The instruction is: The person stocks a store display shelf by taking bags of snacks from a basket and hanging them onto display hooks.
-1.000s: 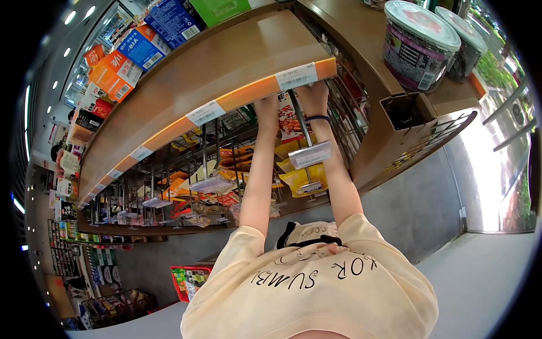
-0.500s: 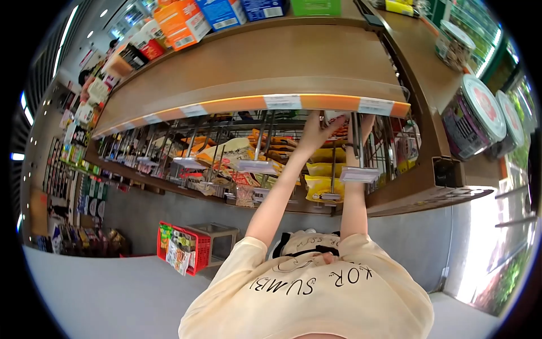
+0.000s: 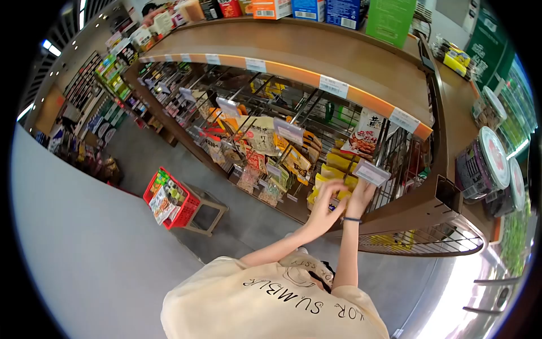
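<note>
My left hand point(image 3: 326, 208) is in front of the hanging yellow bags point(image 3: 332, 172), its fingers curved and thumb apart, with nothing visible in it. Close beside it, my right hand point(image 3: 361, 198), with a dark band on the wrist, reaches up to a clear price-tag holder point(image 3: 371, 173) at the end of a display hook. The holder covers its fingertips, so their grip is hidden. Behind the tag, a white and red snack packet point(image 3: 364, 135) with a food picture hangs on the rack, above the yellow bags.
Several snack packets point(image 3: 257, 135) hang on hooks to the left. Above runs a brown shelf point(image 3: 271, 42) with an orange price rail; boxes stand along its back. Lidded plastic jars point(image 3: 483, 164) are at right. A red basket point(image 3: 183, 209) with packets rests on a stool point(image 3: 210, 217).
Both hands have come down and back from beneath the shelf to the hook's front end. The white and red packet now shows hanging behind them. My view has turned and shifted.
</note>
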